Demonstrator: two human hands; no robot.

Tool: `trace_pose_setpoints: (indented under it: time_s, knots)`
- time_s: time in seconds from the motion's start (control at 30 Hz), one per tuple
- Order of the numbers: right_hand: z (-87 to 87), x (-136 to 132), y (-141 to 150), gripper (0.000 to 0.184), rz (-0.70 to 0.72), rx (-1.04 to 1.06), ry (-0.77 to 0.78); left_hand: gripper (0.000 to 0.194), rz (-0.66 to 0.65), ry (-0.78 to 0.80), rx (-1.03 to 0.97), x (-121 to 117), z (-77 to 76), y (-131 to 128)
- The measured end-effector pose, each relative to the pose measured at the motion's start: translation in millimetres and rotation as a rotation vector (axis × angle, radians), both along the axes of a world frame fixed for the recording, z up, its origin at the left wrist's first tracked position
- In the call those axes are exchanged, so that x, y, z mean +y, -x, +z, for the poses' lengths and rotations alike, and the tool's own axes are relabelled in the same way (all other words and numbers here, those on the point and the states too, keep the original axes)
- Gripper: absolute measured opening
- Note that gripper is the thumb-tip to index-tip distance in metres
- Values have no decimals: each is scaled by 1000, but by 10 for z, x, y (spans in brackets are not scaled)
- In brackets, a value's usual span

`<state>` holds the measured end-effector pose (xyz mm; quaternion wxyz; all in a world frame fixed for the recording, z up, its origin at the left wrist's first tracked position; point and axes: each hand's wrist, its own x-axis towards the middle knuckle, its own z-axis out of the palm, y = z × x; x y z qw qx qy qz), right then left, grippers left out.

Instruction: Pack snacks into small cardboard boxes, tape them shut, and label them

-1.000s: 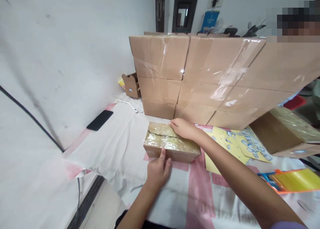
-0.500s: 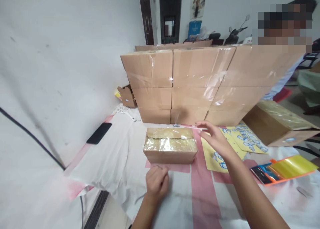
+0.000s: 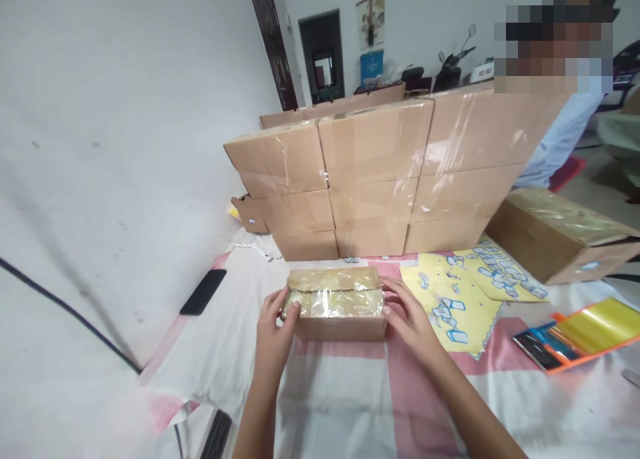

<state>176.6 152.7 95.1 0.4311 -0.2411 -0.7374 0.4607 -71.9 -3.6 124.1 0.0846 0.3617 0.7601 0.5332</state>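
Note:
A small cardboard box (image 3: 336, 303), its top covered in shiny clear tape, lies on the cloth in front of me. My left hand (image 3: 278, 319) grips its left end, thumb over the top front corner. At the opposite end, the fingers and thumb of my right hand (image 3: 407, 315) press against the side. The box sits between both hands; the fingertips behind its left end are partly hidden.
A wall of taped cardboard boxes (image 3: 375, 179) stands behind. Yellow printed sheets (image 3: 450, 305), an open carton (image 3: 560, 239) and a yellow-orange packet (image 3: 585, 332) lie to the right. On the left are a black phone (image 3: 203, 292) and the wall. A person (image 3: 560, 139) is beyond.
My left hand has opened from a fist and moved to the box's left end. My right hand has come down from behind the box to its right end. The view has tilted.

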Motion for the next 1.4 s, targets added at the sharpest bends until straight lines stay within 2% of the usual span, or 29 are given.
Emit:
trace_pose_setpoints:
  time_s: [0.17, 0.33, 0.47, 0.63, 0.77, 0.83, 0.93, 0.97, 1.0, 1.03, 1.1, 1.17, 1.2, 1.27, 1.33, 1.4]
  knots:
    - [-33, -28, 1, 43, -30, 17, 38, 53, -42, -26, -252, -31, -4, 54]
    - [-58, -33, 29, 46, -44, 20, -22, 53, -1, 35, -317, 29, 119, 123]
    - [-115, -19, 40, 46, -52, 22, -37, 52, 24, -28, -401, 112, 147, 143]
    - [-181, -22, 23, 45, -35, 56, -48, 43, 5, -189, -460, 151, 35, 105]
    - [-189, -37, 17, 45, -31, 54, -44, 37, 92, -258, -414, 184, -75, 12]
    - [-181, -42, 19, 45, -25, 55, -46, 34, 148, -311, -357, 206, -81, -33]
    - [-175, -44, 19, 46, -22, 57, -49, 31, 293, -449, -116, 248, 45, -16]
    - [-180, -44, 14, 46, -23, 58, -49, 31, 314, -439, 2, 270, 125, 22]
    - [-189, -45, 5, 46, -24, 60, -49, 31, 285, -363, 116, 300, 218, 73]
    - [-203, -47, -7, 47, -20, 61, -51, 33, 194, -227, 213, 341, 318, 133]
    - [-240, -54, -33, 53, 0, 43, -68, 35, -121, 120, 325, 456, 504, 244]
    - [-278, -62, -47, 72, 37, -15, -100, 30, -436, 362, 353, 598, 627, 305]
    - [-294, -64, -43, 88, 58, -60, -114, 27, -533, 403, 361, 666, 655, 312]
    - [-311, -57, -8, 117, 85, -148, -113, 20, -588, 363, 386, 770, 649, 292]
    - [-311, -35, 54, 133, 105, -199, -67, 17, -538, 264, 418, 816, 588, 260]
    - [-304, -6, 118, 138, 119, -209, -8, 15, -482, 184, 465, 814, 519, 244]
